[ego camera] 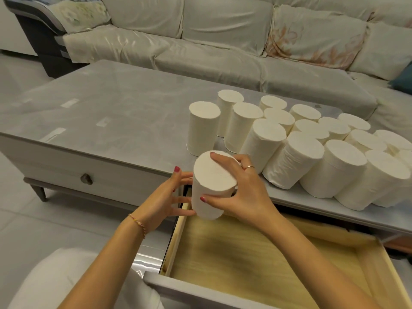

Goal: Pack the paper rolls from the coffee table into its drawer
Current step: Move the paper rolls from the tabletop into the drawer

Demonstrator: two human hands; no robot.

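Observation:
A white paper roll [210, 188] is held upright over the far left corner of the open drawer [245, 253], whose wooden bottom is bare. My right hand [243, 188] grips the roll from the top and right side, thumb in front. My left hand [169, 197] touches its left side with fingers spread and nearly straight. Several more white rolls [301, 141] stand or lean in a cluster on the right part of the grey coffee table [100, 103].
A second drawer with a round knob [86, 179] is closed on the table's left front. A covered sofa [223, 41] runs behind the table. White tiled floor [33, 219] lies to the left. My white-clad knee [66, 282] is at the bottom left.

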